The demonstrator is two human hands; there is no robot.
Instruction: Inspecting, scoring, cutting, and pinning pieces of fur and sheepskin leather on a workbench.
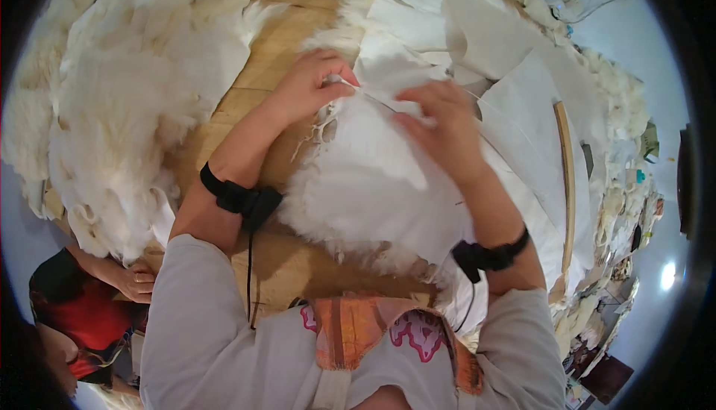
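Far left, heaped with shaggy cream fleece; then bare to smooth wooden boards. Pinched by the upper edge between thumb and fingers of the left hand, white pelt, spread at centre in front of the body, sleek hide up. Pointing its woolly border leftward and bodyward; too overlapped at right to tell its long axis. Just above it, in the right hand, thumb and forefinger spread apart. Farther right, flat pale hides, slender wooden strip.

From here I see the pelt on the table, hides to its left, sheets to its right, a stick farther right
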